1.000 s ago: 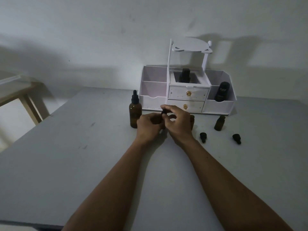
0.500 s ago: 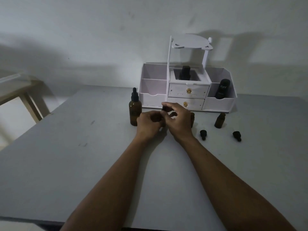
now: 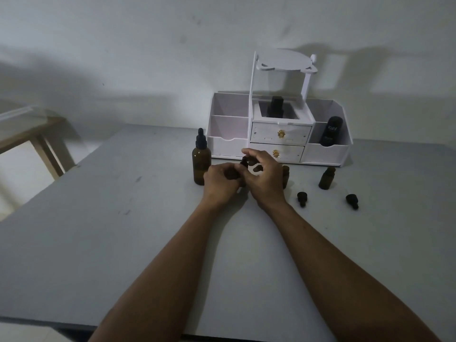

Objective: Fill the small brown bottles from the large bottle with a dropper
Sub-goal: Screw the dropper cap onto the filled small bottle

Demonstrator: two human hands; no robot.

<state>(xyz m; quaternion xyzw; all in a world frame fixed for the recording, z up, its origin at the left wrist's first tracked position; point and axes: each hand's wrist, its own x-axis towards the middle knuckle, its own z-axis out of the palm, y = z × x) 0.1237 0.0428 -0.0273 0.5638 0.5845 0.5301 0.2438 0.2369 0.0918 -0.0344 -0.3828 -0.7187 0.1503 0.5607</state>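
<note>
While both hands met near the far edge of the tabletop (image 3: pixel 98 243), left hand (image 3: pixel 220 185) gripped a small brown bottle (image 3: pixel 233 174), mostly hidden | right hand (image 3: pixel 267 180) pinched a black cap (image 3: pixel 245 162) at its top | large bottle (image 3: pixel 201 167) stood just left | second small bottle (image 3: pixel 327 179) nearer the right edge

Brown large bottle (image 3: pixel 201 166), black dropper caps (image 3: pixel 301 196), white organizer (image 3: pixel 325 153), grey table (image 3: pixel 98 218).

Left hand (image 3: pixel 219 183) grips small bottle (image 3: pixel 232 174); right hand (image 3: pixel 265 181) pinches cap (image 3: pixel 244 162).
</note>
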